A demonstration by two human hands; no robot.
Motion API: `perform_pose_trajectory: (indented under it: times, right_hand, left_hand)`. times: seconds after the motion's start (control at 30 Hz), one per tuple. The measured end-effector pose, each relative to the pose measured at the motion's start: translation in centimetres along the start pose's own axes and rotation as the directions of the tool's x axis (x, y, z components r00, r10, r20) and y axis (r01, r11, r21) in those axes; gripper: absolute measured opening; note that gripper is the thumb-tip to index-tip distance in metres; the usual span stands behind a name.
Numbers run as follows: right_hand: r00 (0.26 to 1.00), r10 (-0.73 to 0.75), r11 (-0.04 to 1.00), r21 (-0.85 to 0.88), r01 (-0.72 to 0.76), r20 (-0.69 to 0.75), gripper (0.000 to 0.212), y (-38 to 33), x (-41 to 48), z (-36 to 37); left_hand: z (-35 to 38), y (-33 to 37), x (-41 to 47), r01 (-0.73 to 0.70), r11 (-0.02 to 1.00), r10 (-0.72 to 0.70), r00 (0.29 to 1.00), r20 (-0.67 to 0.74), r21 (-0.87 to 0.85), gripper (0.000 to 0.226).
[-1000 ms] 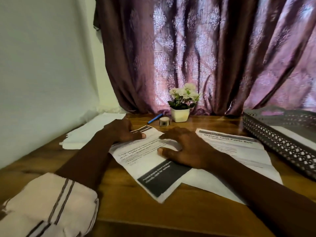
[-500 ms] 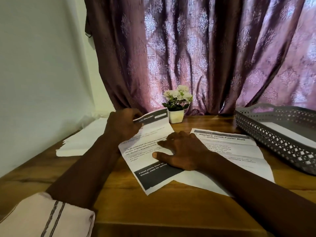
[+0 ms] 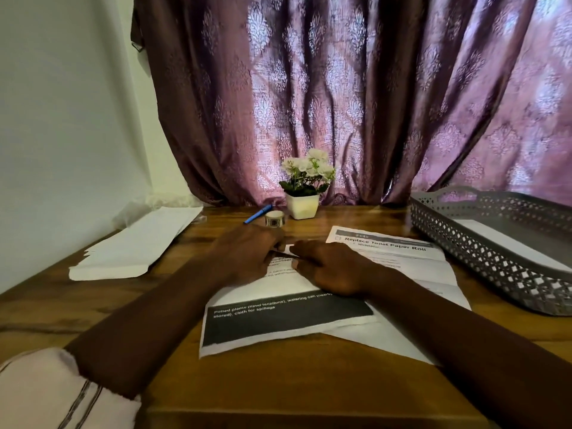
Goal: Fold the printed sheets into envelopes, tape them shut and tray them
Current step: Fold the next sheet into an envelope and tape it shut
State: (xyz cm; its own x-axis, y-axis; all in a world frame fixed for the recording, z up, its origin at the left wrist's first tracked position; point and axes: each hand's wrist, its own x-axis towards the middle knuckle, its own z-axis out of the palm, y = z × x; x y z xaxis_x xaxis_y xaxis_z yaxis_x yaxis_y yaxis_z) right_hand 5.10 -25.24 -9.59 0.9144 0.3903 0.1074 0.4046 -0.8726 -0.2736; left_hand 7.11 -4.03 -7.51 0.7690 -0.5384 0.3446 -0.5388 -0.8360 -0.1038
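- A wooden tabletop stands before a purple patterned curtain and a white wall.
- The left hand is blurred. Its fingertips are hidden at the far, folded-over edge of the printed sheet, so I cannot tell whether its grip pinches the paper.
- The right hand lies flat on that sheet, grip wide, fingers pressing down.
- The sheet lies mid-tabletop, with the hands covering most of its text. Its dark band reads "Potted plants (fixed locations), watering can… cloth for spillage".
- A second sheet, partly under the first and the right forearm, is headed "Replace Toilet Paper Roll".
- A grey lattice tray at the right is cut off by the frame and holds a white paper.
- Beyond the hands are a blue pen, a tape roll and a flower pot.
- A stack of white papers lies at the left.
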Motion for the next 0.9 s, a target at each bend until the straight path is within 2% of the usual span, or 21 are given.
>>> perform_pose_trajectory:
  times: [0.1,0.13,0.2,0.3,0.4,0.5,0.57,0.63,0.7,0.77,0.83,0.9]
  right_hand:
    - [1.0,0.001,0.993,-0.12,0.003,0.026,0.067,-1.1,-0.2,-0.2]
    - [0.999,0.014,0.988,-0.154,-0.007,0.041,0.071,-1.4,-0.3,-0.2]
    - [0.996,0.063,0.979,-0.196,-0.05,0.062,0.083,-1.6,-0.4,-0.1]
    - [0.987,0.136,0.97,-0.213,-0.116,0.082,0.101,-1.5,-0.5,-0.1]
    - [0.983,0.167,0.966,-0.213,-0.148,0.078,0.105,-1.3,-0.4,-0.1]
    - [0.983,0.177,0.967,-0.197,-0.162,0.056,0.106,-1.4,-0.5,0.1]
    - [0.982,0.183,0.968,-0.185,-0.171,0.045,0.107,-1.4,-0.6,0.2]
    - [0.985,0.168,0.97,-0.181,-0.16,0.028,0.107,-1.3,-0.5,0.2]
    - [0.987,0.159,0.971,-0.185,-0.153,0.021,0.106,-1.2,-0.4,0.2]
    - [0.987,0.16,0.97,-0.191,-0.152,0.026,0.105,-1.3,-0.3,0.0]
    - [0.989,0.144,0.97,-0.196,-0.14,0.007,0.1,-1.3,-0.3,-0.2]
    - [0.99,0.101,0.987,-0.117,-0.112,-0.096,0.095,-1.1,-0.1,-0.1]
  left_hand:
    - [0.8,0.8,-0.3,0.046,0.969,-0.001,0.983,0.183,-0.244,0.046]
    - [1.0,0.9,-0.5,0.08,0.959,-0.005,0.963,0.268,-0.271,0.053]
    - [0.9,0.8,-0.9,0.14,0.969,-0.052,0.923,0.382,-0.206,0.062]
    - [0.2,0.0,-1.9,0.226,0.966,-0.148,0.881,0.449,-0.126,0.077]
    - [0.0,-0.9,-3.1,0.299,0.944,-0.215,0.88,0.424,-0.142,0.079]
    - [0.5,-1.5,-3.7,0.297,0.943,-0.27,0.947,0.174,-0.151,0.059]
    - [0.3,-2.2,-3.1,0.283,0.947,-0.271,0.958,0.092,-0.152,0.054]
    - [-0.6,-3.5,-1.5,0.312,0.927,-0.274,0.942,0.191,-0.209,0.056]
    - [-1.9,-4.6,0.3,0.361,0.902,-0.258,0.891,0.374,-0.238,0.06]
    - [-2.5,-5.2,1.5,0.381,0.889,-0.226,0.848,0.479,-0.256,0.056]
    - [-2.3,-5.5,2.0,0.376,0.877,-0.197,0.849,0.49,-0.3,0.051]
    - [-1.4,-6.0,2.4,0.348,0.851,-0.194,0.905,0.379,-0.393,0.059]
